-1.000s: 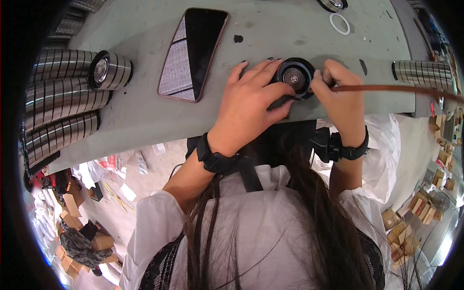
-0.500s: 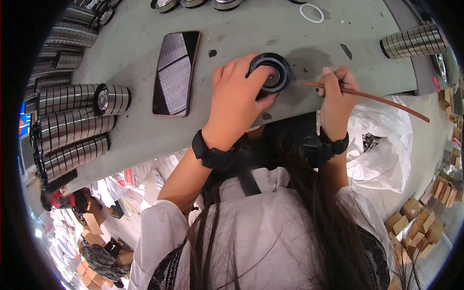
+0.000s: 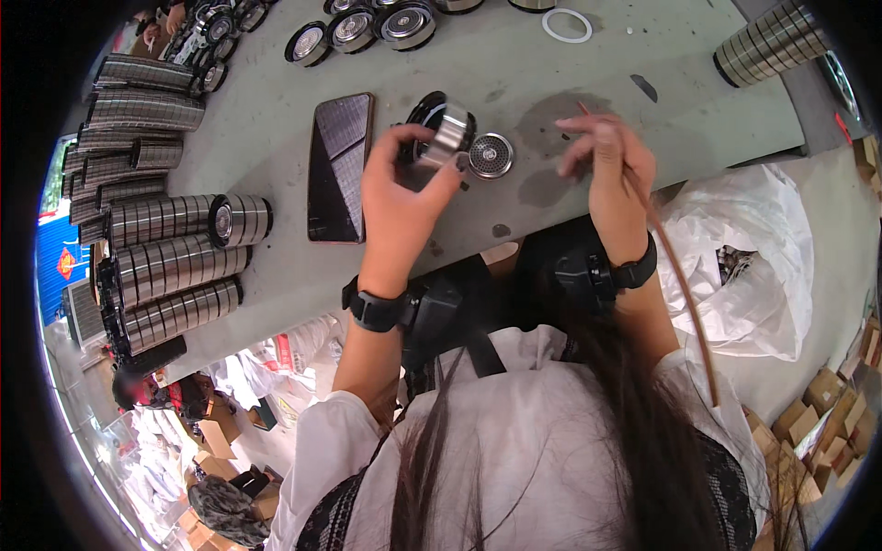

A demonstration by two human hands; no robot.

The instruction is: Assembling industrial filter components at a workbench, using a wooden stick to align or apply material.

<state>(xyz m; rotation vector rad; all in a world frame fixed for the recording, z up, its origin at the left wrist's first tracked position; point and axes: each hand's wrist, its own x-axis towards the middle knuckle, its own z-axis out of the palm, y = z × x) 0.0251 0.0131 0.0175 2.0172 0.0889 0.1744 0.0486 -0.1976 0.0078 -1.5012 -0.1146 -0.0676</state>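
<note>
My left hand is closed on a shiny metal sink-drain cup with a black rim, tilted on its side above the table. Just right of it, a round perforated strainer lies flat on the grey tabletop. My right hand is to the right of the strainer, its fingers blurred and partly spread. It holds a thin brown stick, which slants down past my wrist toward my sleeve.
A phone lies left of my left hand. Stacked metal cups line the table's left side, with another stack at the far right. Several cups and a white ring lie at the back. A white sack is below the right edge.
My left hand has lifted and tilted the cup to the left; the strainer now lies beside it on the table. The stick has swung from pointing across to pointing down.
</note>
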